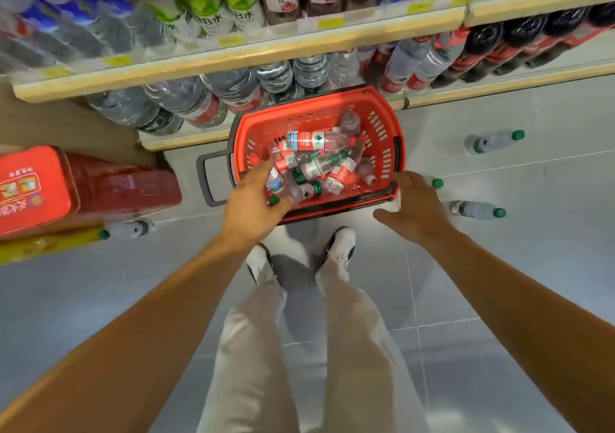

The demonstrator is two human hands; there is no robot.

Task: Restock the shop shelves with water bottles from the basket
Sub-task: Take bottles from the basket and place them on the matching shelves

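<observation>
A red basket (382,126) stands on the floor against the bottom shelf (179,141) and holds several small water bottles (316,139) with red labels and green caps. My left hand (248,204) reaches into the basket's near left corner. Its thumb and fingers close around a blue-labelled water bottle (275,183) whose green cap points toward me. Over the basket's near right corner hovers my right hand (416,208), fingers spread and holding nothing. Large water bottles (186,99) lie packed on the bottom shelf.
Loose bottles lie on the tiled floor at the right (496,141), (477,209) and at the left (131,229). A red carton (50,186) and a yellow pack (36,246) sit at the left. The shelf above (233,59) carries drinks. My feet stand just behind the basket.
</observation>
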